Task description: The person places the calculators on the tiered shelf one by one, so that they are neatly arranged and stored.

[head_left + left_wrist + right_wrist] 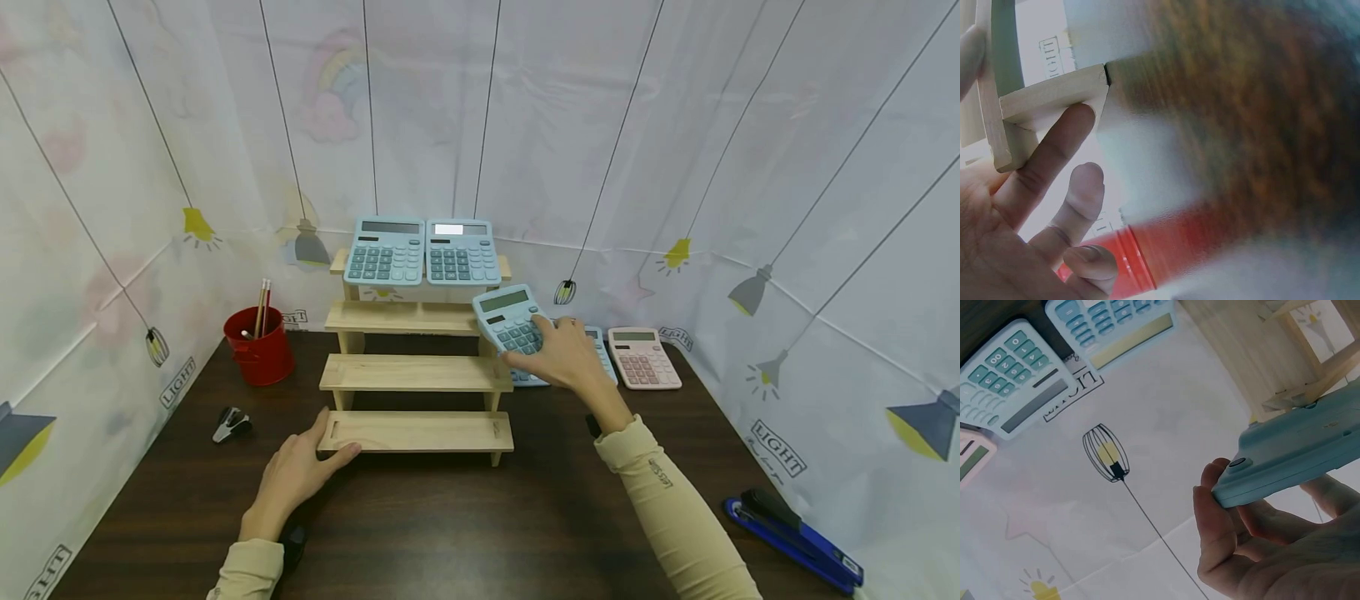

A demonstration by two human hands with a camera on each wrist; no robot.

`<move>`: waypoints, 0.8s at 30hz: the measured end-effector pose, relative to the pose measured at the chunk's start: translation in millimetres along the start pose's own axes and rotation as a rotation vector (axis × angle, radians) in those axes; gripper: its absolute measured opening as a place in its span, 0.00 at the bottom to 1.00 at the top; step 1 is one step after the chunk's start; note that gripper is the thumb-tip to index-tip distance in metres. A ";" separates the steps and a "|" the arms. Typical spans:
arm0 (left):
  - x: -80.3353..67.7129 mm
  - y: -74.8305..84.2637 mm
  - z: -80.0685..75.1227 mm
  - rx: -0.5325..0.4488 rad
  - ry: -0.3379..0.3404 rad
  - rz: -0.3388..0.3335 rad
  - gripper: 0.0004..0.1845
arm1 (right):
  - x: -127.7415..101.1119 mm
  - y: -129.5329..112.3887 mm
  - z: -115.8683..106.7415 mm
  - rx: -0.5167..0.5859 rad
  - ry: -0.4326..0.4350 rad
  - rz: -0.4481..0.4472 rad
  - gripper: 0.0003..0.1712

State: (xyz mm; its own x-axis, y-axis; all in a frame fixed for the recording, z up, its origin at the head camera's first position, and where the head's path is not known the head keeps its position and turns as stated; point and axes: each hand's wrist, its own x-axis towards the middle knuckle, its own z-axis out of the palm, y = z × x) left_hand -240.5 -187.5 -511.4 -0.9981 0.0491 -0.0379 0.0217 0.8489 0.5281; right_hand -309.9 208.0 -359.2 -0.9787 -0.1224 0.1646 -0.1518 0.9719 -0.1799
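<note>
A tiered wooden display stand [420, 431] stands on the dark table. My left hand [295, 467] touches the left end of its lowest step, index finger extended along the side and thumb at the front edge. The other fingers are loosely bent beside the frame in the left wrist view. My right hand [562, 354] grips a light blue calculator [504, 302], tilted and raised just right of the stand; its underside faces the right wrist view. Two blue calculators [390, 250] lean side by side on the top step. More blue calculators [1019, 378] lie beyond my right hand, partly hidden in the head view.
A pink calculator [643, 358] lies at the back right. At the left are a red bucket [262, 350] with pencils and a staple remover [232, 425]. A blue stapler [795, 537] lies near the right edge. Printed white fabric [525, 125] encloses the table's back and sides.
</note>
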 end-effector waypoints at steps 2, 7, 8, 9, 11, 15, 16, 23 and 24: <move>0.2 -0.2 -0.3 -0.002 0.004 0.006 0.59 | 0.5 -2.4 -0.2 -0.005 -0.003 -0.002 0.56; 0.2 -0.6 -0.5 -0.012 0.008 0.021 0.59 | 2.4 -9.4 0.7 -0.028 -0.012 -0.011 0.57; 0.0 -0.6 -0.5 -0.013 0.008 0.022 0.59 | 2.6 -11.3 1.0 -0.035 -0.013 -0.016 0.57; -0.2 -0.6 -0.6 -0.013 0.007 0.022 0.59 | 3.1 -13.1 1.8 -0.041 -0.012 -0.020 0.57; -0.5 -0.3 -0.4 -0.014 0.008 0.025 0.59 | 3.7 -16.7 3.2 -0.047 -0.011 -0.026 0.57; -0.9 -0.2 -0.5 -0.013 0.009 0.025 0.59 | 3.2 -23.1 7.6 -0.046 -0.012 -0.027 0.59; -1.0 -0.3 -0.5 -0.013 0.009 0.024 0.58 | 2.7 -24.3 8.6 -0.047 -0.012 -0.027 0.59; -0.7 -0.9 -0.1 -0.013 0.005 0.023 0.59 | 1.1 -33.8 11.4 -0.057 -0.008 -0.052 0.58; -0.5 -1.0 0.0 -0.014 0.005 0.024 0.59 | 1.5 -35.2 11.5 -0.055 -0.012 -0.055 0.58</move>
State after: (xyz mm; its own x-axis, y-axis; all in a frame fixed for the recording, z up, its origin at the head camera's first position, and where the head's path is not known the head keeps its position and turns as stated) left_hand -240.0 -188.4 -511.9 -0.9975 0.0668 -0.0213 0.0447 0.8398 0.5410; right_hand -307.6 171.4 -363.7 -0.9708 -0.1776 0.1615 -0.1975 0.9732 -0.1174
